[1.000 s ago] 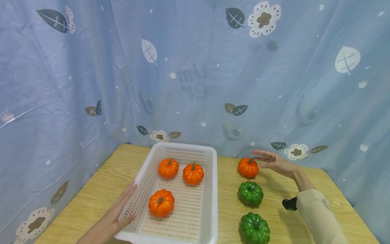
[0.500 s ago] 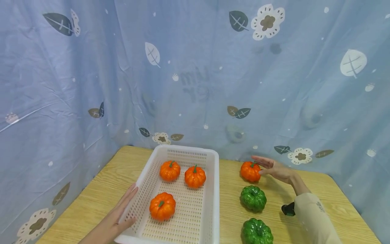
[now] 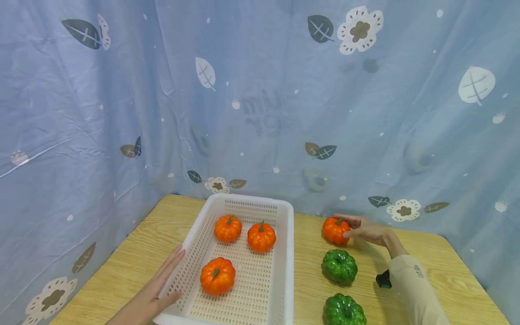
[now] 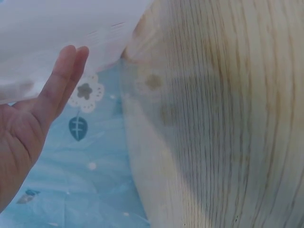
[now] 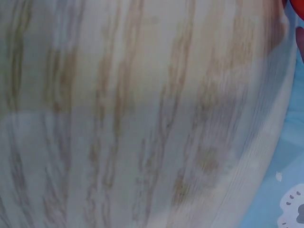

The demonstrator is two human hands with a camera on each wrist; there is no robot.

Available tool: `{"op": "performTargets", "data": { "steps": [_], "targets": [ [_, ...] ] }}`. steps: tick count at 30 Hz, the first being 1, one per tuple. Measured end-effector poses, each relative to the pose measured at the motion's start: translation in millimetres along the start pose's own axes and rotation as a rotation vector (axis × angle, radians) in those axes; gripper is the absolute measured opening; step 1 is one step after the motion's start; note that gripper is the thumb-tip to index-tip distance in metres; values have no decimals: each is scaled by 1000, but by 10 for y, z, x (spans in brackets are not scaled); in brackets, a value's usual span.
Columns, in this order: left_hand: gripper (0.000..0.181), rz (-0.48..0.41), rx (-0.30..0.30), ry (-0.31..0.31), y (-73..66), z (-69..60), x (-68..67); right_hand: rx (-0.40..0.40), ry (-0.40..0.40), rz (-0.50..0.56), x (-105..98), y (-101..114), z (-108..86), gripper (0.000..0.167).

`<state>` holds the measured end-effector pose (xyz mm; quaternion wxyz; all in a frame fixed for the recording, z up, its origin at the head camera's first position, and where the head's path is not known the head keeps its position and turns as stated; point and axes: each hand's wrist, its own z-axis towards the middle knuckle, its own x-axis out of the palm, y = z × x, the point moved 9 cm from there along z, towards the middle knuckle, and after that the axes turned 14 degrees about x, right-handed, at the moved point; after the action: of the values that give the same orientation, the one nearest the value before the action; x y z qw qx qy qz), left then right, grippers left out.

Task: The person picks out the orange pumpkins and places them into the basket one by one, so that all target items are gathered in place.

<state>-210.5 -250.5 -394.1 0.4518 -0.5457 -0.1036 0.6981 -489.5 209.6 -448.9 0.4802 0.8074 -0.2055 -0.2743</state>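
Note:
At the table's far side, my right hand (image 3: 367,232) holds an orange pumpkin (image 3: 334,231), thumb on its near side and fingers behind, partly hidden. Only a sliver of that pumpkin (image 5: 299,7) enters the right wrist view. My left hand (image 3: 155,289) lies with straight fingers along the left wall of a white plastic basket (image 3: 289,266). The left wrist view has these fingers (image 4: 56,88) raised beside the basket's wall (image 4: 52,28). Inside the basket sit three orange pumpkins, one at the back left (image 3: 228,228), one at the back right (image 3: 261,237), one nearer (image 3: 217,276).
Two green pumpkins stand right of the basket, one in the middle (image 3: 339,266) and one by the lower frame edge (image 3: 344,310). A black object (image 3: 383,279) shows at the right wrist. A blue patterned curtain (image 3: 260,113) hangs behind the wooden table (image 3: 308,280).
My right hand has lowered from above the orange pumpkin and closed its thumb and fingers around it. My left hand has stayed at the basket. The head view has shifted slightly.

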Motion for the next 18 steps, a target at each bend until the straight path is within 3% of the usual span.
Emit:
{"op": "performTargets", "data": {
  "steps": [9,11,18],
  "targets": [
    [73,-50,100,-41,-30,-8,7,26,-49,19,38,24,38,75],
    [73,-61,94,-39,-25,-6,9,19,-55,22,50,41,37,76],
    [75,23,21,-15,15,-21,-4,-25,-44,51,52,82,45,70]
  ]
}}
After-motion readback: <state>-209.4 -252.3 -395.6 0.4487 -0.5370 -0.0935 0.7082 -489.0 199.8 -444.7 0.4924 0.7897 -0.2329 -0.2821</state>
